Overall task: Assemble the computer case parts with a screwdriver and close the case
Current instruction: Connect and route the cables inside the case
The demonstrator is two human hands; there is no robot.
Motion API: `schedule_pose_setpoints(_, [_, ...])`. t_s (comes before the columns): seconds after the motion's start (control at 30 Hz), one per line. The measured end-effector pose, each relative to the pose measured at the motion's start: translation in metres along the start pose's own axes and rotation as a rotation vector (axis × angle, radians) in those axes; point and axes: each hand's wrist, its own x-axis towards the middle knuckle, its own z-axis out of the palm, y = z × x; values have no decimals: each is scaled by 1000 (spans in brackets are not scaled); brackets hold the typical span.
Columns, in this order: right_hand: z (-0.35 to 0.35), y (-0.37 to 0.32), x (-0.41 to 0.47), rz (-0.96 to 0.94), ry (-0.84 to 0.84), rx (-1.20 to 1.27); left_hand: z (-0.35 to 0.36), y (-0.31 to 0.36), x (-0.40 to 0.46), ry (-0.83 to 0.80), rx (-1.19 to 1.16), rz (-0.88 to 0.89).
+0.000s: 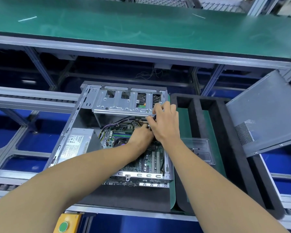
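1. A green-topped bench spans the 12 o'clock side above an aluminium-framed assembly line.
2. The open computer case lies at centre on a black foam tray.
3. Its grey side panel leans at 3 o'clock.
4. Left hand and right hand meet inside the case under the drive cage, fingers curled round a small dark part; it is too small to identify.
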Motion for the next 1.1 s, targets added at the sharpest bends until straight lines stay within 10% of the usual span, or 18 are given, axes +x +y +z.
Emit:
schedule_pose_setpoints(0.57, [4,0,0,-32,-1,-55,5,8,14,-13,362,234])
schedule_pose_setpoints(1.1, [0,-1,1,-3,-10,61,-11,-13,13,-140,182,178])
